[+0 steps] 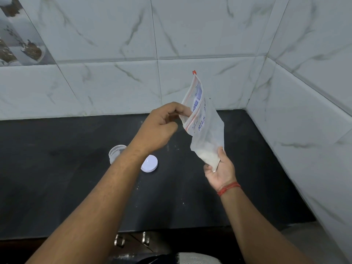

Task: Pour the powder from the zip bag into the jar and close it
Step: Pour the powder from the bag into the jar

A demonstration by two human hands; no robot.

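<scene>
A clear zip bag [206,128] with a red zip strip and blue writing hangs upright above the dark counter. White powder [208,157] sits in its bottom corner. My left hand [162,128] pinches the bag's top edge at the opening. My right hand [219,168] holds the bottom corner with the powder from below. A small clear jar [115,153] stands open on the counter to the left, partly hidden behind my left forearm. Its white round lid [150,164] lies flat beside it.
The black counter [76,178] meets white marble tiled walls at the back and on the right. A few white specks of powder lie on the counter. Cabinet handles [131,241] show below the front edge.
</scene>
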